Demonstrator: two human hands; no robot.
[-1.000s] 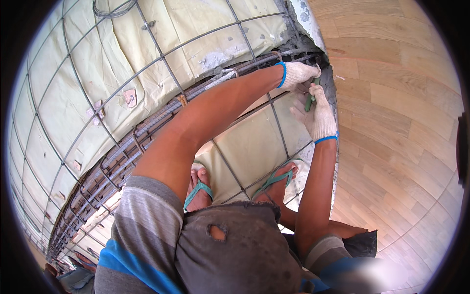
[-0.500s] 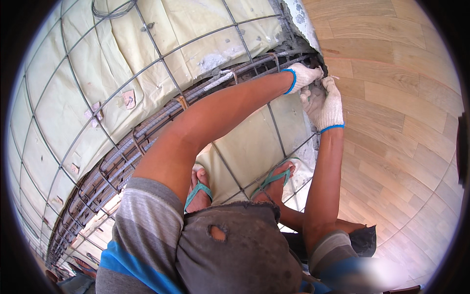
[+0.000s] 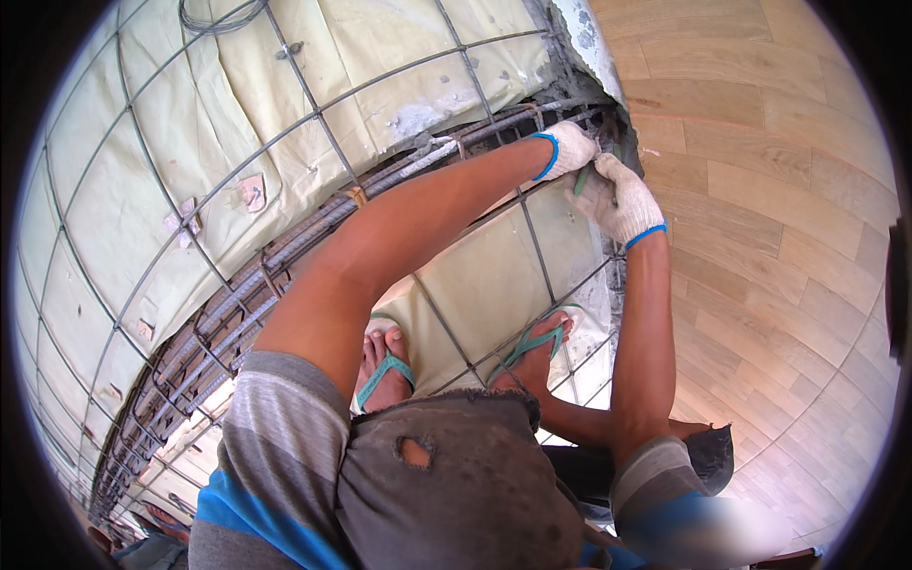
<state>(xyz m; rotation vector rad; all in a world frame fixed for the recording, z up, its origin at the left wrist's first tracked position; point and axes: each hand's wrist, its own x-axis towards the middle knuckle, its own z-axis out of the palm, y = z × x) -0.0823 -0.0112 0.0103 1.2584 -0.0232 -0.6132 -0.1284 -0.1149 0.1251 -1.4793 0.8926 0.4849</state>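
Observation:
My left hand (image 3: pixel 572 150), in a white knit glove with a blue cuff, is closed with its fingertips together at the dark, broken concrete edge (image 3: pixel 622 128). What it pinches is too small to make out. Just right of it is my right hand (image 3: pixel 629 201), gloved the same way, its fingers closed around a slim green tool (image 3: pixel 582 180). Parts of the green show below my left fingertips and above my right thumb; the rest is hidden, so its kind is unclear. Both hands are at the end of the bundled steel bars (image 3: pixel 437 152).
A rebar grid (image 3: pixel 313 114) lies over pale yellow sheeting (image 3: pixel 361 57). Coiled wire (image 3: pixel 218 24) rests at the far left. Wood-look flooring (image 3: pixel 760 190) borders the concrete on the right. My feet, in green flip-flops (image 3: pixel 388 370), stand among the bars.
Both hands have shifted slightly left, and the right has tilted toward the left hand. The green tool, hidden before, now shows between them.

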